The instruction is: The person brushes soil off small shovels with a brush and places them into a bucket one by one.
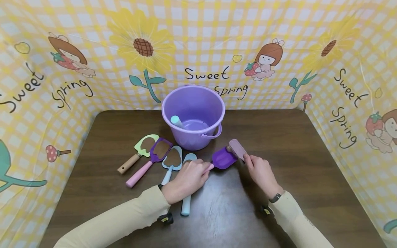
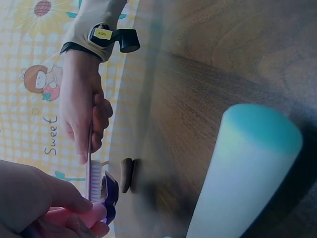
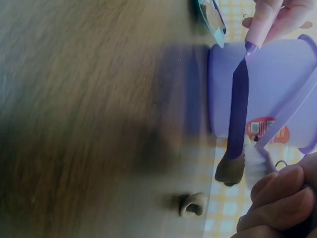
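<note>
My left hand [image 1: 189,177] grips the pink handle [image 2: 94,215] of a small toy shovel with a purple scoop [image 1: 224,159]. The shovel is raised above the table. My right hand [image 1: 262,172] holds a pink brush [image 1: 238,150], its white bristles [image 3: 255,166] at the scoop's front end. A brown clump [image 3: 231,169] shows at that end, beside the bristles. Below my left forearm and hand lies a light-blue shovel [image 1: 186,206], partly hidden by the hand; its teal-ended handle [image 2: 262,134] looms large in the left wrist view.
A purple bucket [image 1: 196,139] stands behind the hands, a teal-tipped handle [image 1: 176,120] leaning inside. To the left lie a green shovel [image 1: 138,148], a purple shovel [image 1: 138,175] and a light-blue one [image 1: 167,174], with brown-filled blades. A small brown piece [image 3: 193,204] lies past the brush.
</note>
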